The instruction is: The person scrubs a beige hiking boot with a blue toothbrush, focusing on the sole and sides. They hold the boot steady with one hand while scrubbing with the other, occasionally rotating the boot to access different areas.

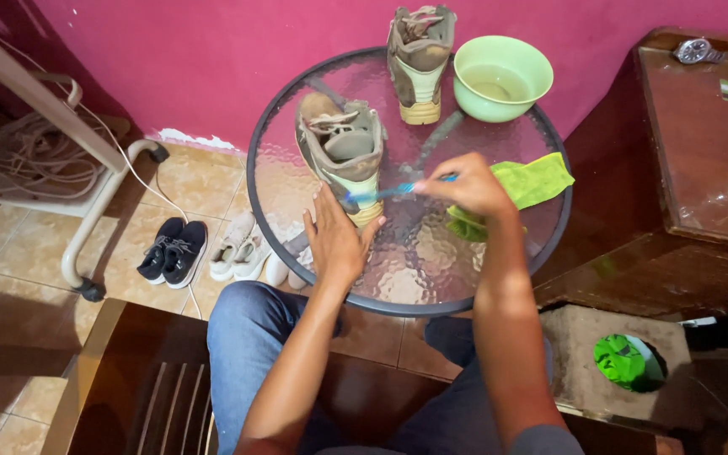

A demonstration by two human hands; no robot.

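Right hand (469, 185), just right of frame centre, pinches a blue toothbrush (389, 193), its head pointing left at the heel of a tan boot (340, 152). Left hand (334, 236) rests flat and open against that heel, gripping nothing. The boot lies centre frame on a round glass table (297, 227), laces loose, grey tongue showing, pale heel panel. With only a flat palm bracing it, a hard stroke could likely slide the boot across the slick glass. Its twin (420, 59) stands at top centre beside a green bowl (501, 77). A green cloth (532, 181) lies under the right wrist.
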